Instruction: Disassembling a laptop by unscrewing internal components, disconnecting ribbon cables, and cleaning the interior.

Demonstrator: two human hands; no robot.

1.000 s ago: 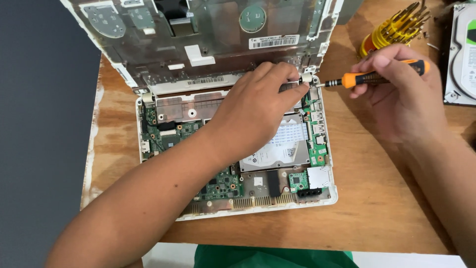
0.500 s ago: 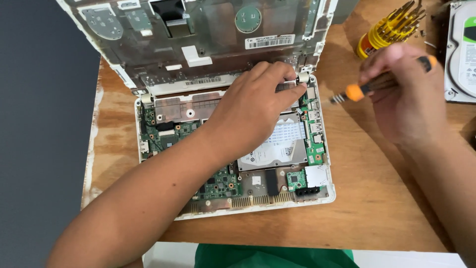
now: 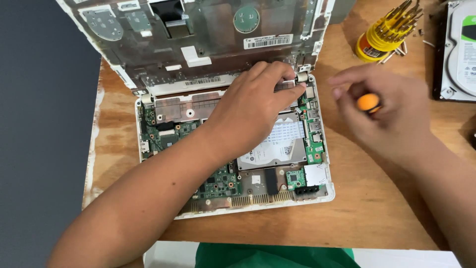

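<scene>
Opened white laptop base (image 3: 325, 196) sits on a wooden table (image 3: 377, 208), innards exposed: green circuit boards (image 3: 218, 183), a silver hard drive (image 3: 277, 149) w/ a pale flat ribbon cable (image 3: 285, 130) lying across its top, coppery heat plate (image 3: 183, 104) along the back edge. The hinged-up lid (image 3: 208, 34) leans back behind the base, its inner side grey metal w/ white stickers and a round green patch. To the far right on the table: a yellow holder of screwdriver bits (image 3: 384, 34), a few loose bits beside it, and a second bare hard drive (image 3: 463, 54) at the frame edge. Dark grey floor to the left of the table; green cloth at the bottom edge. The left forearm runs diagonally over the boards and hides much of the mid section. Left hand (image 3: 253, 106) is palm-down over the drive's upper part, fingers stretched to the back right corner by the hinge (image 3: 301, 77), fingertips close together and pressing there; whether they pinch anything, can't tell. Right hand (image 3: 382, 111) hovers just beside the base's right rim, off the laptop, blurred, fingers curled and clamped round an orange-handled screwdriver (image 3: 368, 102); only the round orange butt end shows, shaft hidden by the fingers. Table grain is light brown, scuffed pale along the left edge.
</scene>
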